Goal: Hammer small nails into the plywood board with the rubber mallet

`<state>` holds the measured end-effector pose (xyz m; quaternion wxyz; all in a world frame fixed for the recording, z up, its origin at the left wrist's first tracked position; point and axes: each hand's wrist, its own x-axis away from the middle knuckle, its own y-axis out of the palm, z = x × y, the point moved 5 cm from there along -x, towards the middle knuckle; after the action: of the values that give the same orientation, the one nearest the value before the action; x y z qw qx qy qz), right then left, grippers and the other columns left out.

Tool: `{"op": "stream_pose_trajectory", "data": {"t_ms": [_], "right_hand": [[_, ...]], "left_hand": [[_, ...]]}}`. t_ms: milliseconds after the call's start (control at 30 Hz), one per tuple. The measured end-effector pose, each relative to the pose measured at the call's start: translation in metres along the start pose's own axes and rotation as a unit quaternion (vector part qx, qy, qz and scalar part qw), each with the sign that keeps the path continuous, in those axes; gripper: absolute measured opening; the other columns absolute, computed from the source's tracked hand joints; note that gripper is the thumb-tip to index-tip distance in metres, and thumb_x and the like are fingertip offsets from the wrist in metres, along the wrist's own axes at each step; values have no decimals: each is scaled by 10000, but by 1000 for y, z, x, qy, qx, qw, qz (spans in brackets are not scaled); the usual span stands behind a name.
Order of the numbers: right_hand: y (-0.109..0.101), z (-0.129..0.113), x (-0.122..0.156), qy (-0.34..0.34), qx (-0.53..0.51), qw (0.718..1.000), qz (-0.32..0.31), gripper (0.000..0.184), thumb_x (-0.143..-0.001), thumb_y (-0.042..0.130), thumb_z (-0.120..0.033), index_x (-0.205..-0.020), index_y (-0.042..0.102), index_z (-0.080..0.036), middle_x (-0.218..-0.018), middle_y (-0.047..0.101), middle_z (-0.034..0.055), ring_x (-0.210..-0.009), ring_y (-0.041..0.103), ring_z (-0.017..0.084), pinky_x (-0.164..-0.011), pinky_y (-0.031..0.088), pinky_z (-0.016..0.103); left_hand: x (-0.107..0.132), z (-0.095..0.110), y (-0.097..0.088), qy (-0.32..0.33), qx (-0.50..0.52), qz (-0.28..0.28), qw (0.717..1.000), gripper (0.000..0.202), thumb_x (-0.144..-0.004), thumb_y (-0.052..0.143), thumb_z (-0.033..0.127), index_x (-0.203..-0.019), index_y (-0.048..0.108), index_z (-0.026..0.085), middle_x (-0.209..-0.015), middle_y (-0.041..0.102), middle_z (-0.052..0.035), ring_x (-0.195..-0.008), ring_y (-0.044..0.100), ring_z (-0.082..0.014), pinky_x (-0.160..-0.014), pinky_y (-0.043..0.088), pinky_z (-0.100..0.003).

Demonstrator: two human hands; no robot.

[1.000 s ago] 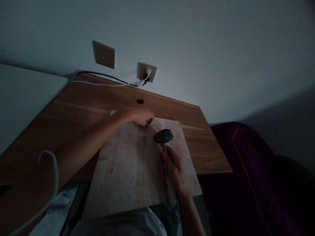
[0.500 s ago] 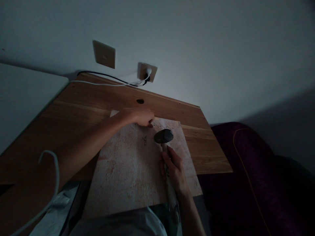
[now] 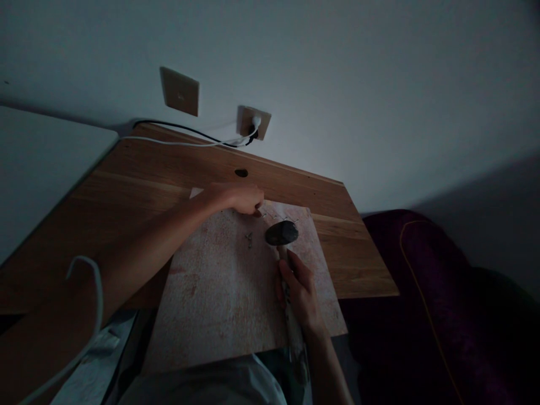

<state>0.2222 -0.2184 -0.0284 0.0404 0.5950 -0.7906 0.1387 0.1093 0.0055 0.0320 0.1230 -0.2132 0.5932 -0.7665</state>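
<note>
A hammer (image 3: pixel 282 233), one only, hangs over the right half of the board (image 3: pixel 219 292), its dark head short of the board's far edge and its handle running past the near edge. The right hand (image 3: pixel 300 287) is clamped around that handle close below the head, a short grip that probably favors control over force. The left hand (image 3: pixel 247 199), fingers curled close together, rests by the board's far edge beside a row of nails (image 3: pixel 275 217), at least four; whether it pinches another cannot be told, though the pose suggests steadying something small. Nearer the board's middle lies one small cluster of loose nails (image 3: pixel 248 239), too dim to count, seemingly kept within easy reach. The single board lies on the table (image 3: pixel 350 253) and juts past its near edge toward the lap, likely to bring the work closer. Beyond the board, two cords, one white (image 3: pixel 177 144), one black (image 3: pixel 181 128), reach one socket (image 3: pixel 261 125); to its right sits a purple sofa (image 3: pixel 388 242).
</note>
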Motion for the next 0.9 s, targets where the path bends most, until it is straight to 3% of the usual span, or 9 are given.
{"op": "stream_pose_trajectory", "data": {"t_ms": [300,433,567,667,900], "right_hand": [[0,-4,-1,-18,7,1000,0,391,-960,681,-619,-909,597,-240,-538,516,-87,-357,439,96,-315,346,199],[1,-4,-1,-19,-2,1000,-4,395,-961,681,-624,-913,604,-240,-522,508,-92,-350,441,96,-319,342,197],[1,-2,0,-10,-2,1000,-2,409,-956,685,-636,-907,593,-240,-523,510,-90,-359,450,97,-321,354,195],[0,-3,0,-5,5,1000,6,404,-954,679,-634,-925,595,-240,-529,520,-87,-361,447,99,-316,351,195],[1,-4,0,-9,7,1000,-1,400,-954,677,-635,-893,582,-251,-517,510,-87,-352,424,101,-319,332,211]], "left_hand": [[1,0,2,11,1,-19,1000,183,-879,691,204,-989,837,196,-932,812,-73,-748,643,-191,-649,386,-309],[2,1,1,10,6,-28,1000,192,-853,693,156,-986,821,208,-936,810,-48,-759,648,-183,-656,386,-297],[2,-1,0,-10,2,-25,1000,153,-878,740,278,-983,834,217,-935,815,-62,-768,660,-201,-681,405,-307],[0,-1,1,-23,-5,-20,1000,253,-953,696,399,-959,856,203,-914,813,-108,-763,668,-230,-690,410,-332],[0,2,3,-18,-24,-20,999,232,-959,665,308,-985,866,194,-895,814,-110,-728,660,-218,-656,402,-328]]}}
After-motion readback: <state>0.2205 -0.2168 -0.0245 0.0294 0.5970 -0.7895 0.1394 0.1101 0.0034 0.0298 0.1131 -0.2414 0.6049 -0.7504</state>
